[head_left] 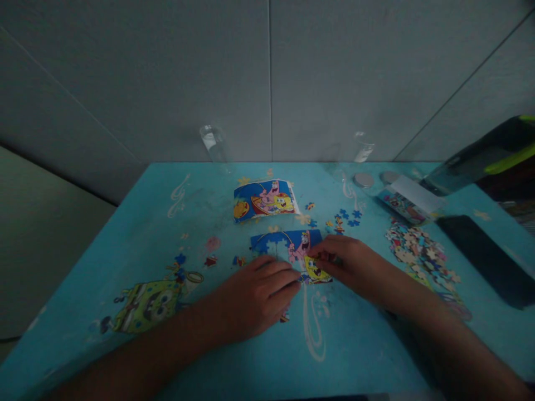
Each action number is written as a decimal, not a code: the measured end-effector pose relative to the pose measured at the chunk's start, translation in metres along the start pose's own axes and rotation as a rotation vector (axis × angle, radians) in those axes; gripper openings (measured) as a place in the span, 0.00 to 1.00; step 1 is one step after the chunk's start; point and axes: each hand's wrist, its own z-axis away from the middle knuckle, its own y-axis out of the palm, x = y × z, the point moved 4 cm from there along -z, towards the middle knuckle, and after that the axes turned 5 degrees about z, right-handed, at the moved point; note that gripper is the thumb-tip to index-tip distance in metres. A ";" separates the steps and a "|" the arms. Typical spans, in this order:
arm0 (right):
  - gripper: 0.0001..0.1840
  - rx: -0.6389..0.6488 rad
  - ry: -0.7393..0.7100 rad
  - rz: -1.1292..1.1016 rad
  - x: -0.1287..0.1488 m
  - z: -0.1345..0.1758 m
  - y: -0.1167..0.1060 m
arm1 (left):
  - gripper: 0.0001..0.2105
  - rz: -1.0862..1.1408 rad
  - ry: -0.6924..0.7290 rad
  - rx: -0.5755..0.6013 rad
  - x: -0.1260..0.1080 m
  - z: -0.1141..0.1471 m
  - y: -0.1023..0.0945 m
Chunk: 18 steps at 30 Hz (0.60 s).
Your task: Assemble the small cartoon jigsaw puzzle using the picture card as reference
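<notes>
A partly assembled jigsaw puzzle (pixel 301 243) lies on the table, showing a pink starfish and a yellow sponge figure on blue, with a gap at its left middle. My left hand (pixel 265 295) rests palm down over its lower left part, fingers extended and loosely bent; what lies beneath them is hidden. At the right side, my right hand (pixel 343 255) has thumb and forefinger pinched at a small puzzle piece over the yellow figure. The piece is mostly covered by the fingers. Behind the puzzle sits a slightly curled picture sheet (pixel 267 200) with the same scene.
Several loose blue pieces (pixel 353 214) lie right of the sheet. A heap of mixed pieces (pixel 418 248) is farther right, near an open small box (pixel 407 203), a dark phone-like slab (pixel 487 259) and a round lid (pixel 363 180). Clear containers (pixel 213 142) stand by the wall.
</notes>
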 end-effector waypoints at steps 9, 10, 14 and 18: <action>0.07 0.020 0.021 -0.019 0.000 0.002 0.004 | 0.17 0.033 -0.008 -0.018 0.000 0.001 0.003; 0.07 0.020 0.026 -0.018 0.000 0.002 0.004 | 0.17 0.038 -0.016 -0.012 0.000 0.001 0.003; 0.08 0.023 0.037 -0.012 -0.004 0.003 0.007 | 0.17 0.054 -0.040 0.024 0.001 0.001 0.003; 0.08 0.030 0.057 -0.002 -0.006 0.003 0.008 | 0.16 0.053 -0.024 0.033 0.001 0.002 0.003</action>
